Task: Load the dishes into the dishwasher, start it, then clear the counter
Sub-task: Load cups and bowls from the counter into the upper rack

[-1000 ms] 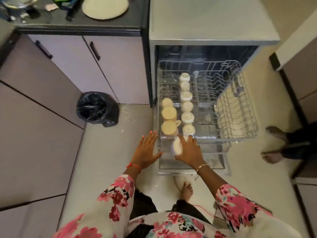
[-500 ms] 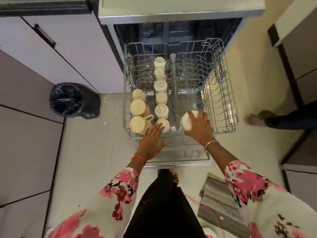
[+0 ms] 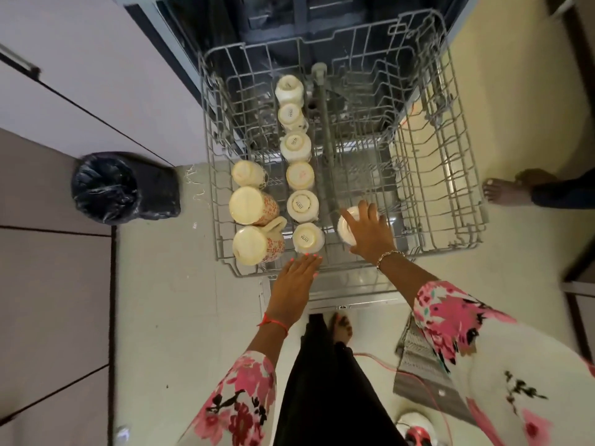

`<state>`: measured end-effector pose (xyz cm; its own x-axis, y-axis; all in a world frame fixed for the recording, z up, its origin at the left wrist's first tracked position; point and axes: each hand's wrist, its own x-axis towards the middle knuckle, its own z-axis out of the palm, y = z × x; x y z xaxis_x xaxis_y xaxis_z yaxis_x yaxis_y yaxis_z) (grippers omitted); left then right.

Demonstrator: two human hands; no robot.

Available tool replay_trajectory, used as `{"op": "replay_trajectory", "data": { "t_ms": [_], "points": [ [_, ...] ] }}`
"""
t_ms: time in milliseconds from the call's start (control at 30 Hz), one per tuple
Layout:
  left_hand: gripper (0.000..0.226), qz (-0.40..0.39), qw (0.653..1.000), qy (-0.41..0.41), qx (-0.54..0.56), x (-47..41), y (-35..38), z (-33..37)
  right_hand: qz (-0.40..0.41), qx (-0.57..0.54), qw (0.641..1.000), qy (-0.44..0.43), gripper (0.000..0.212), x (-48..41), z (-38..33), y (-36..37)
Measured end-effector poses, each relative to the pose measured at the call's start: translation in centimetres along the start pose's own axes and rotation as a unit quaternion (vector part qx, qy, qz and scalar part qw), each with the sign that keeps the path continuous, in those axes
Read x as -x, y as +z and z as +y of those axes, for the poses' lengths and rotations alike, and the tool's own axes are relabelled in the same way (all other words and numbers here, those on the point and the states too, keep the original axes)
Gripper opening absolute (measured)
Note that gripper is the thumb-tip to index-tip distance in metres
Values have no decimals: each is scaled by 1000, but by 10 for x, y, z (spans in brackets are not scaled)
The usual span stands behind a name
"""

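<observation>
Three mugs [image 3: 254, 206] and a row of cups [image 3: 301, 175] stand upside down in the pulled-out rack [image 3: 467, 175], likely so they drain. The left hand [image 3: 296, 278] lies flat, fingers straight, at the rack's front rim, apparently steadying it. The right hand [image 3: 367, 233] grips another cup [image 3: 345, 227] just right of the row. The blurred base stamps may read "SISTA".

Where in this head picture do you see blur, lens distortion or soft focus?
Head view: motion blur smears the cabinet handle and softens the black bin bag at the left; the wide lens splays the rack walls outward; the upturned cups are sharp enough to show print on their bases; the right hand holding a cup is slightly soft.
</observation>
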<state>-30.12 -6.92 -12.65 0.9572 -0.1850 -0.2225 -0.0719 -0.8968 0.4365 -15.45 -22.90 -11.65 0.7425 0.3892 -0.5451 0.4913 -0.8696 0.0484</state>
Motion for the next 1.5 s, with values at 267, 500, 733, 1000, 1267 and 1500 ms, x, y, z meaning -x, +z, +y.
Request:
{"op": "replay_trajectory", "data": {
  "t_ms": [267,500,733,1000,1267,1500],
  "points": [
    [62,68,997,-20,12,-2,0,6,-25,-21,999,9,101,-3,1,5],
    [54,39,997,-15,62,1,-14,9,45,-108,993,-7,86,13,-3,-1],
    [28,98,994,-18,36,42,-76,-23,81,-132,985,-77,75,37,-48,-64],
    [45,198,975,-96,-45,118,-186,-146,151,-100,966,-186,69,35,-173,-164],
    [87,196,963,-180,-37,188,-337,-312,207,-86,953,-203,71,-26,-365,-272],
    [96,240,935,-249,-79,228,-444,-458,231,-93,935,-253,74,-87,-506,-369]
  ]
}}
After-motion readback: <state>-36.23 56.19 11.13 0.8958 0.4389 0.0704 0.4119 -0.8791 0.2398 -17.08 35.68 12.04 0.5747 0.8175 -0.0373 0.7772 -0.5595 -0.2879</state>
